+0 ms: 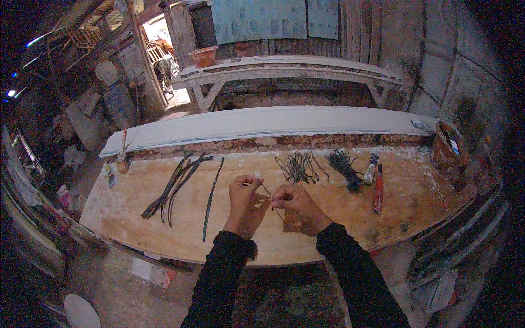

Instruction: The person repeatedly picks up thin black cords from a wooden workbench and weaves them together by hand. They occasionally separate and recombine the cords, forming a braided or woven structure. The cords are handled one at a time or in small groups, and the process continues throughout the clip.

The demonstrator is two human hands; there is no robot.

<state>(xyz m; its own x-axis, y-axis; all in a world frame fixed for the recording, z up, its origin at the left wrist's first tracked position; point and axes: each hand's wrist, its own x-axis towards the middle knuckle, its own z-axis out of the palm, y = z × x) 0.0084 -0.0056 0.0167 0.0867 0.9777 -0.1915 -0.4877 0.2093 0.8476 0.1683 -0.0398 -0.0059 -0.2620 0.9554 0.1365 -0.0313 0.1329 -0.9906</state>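
Observation:
My left hand (244, 201) and my right hand (302, 206) meet above the middle of a light wooden board (262, 243). Between them runs a thin, pale stick-like piece (266, 189), with a small whitish tip by the left fingers; its exact kind is too small to tell. Both hands pinch it, the right one lower down. Left of my hands lies a single dark flat strip (213, 198), and beyond it a loose bunch of similar strips (174, 191). On the right are a tangle of thin dark cords (301, 167) and a thicker dark cord bundle (344, 168).
A red cutter (378, 188) and a whitish smeared tube (371, 168) lie at right. A brown bucket (448, 150) stands at the right end. A long white plank (273, 121) borders the board's far side. Behind is a bench (295, 66) with an orange basin (204, 57).

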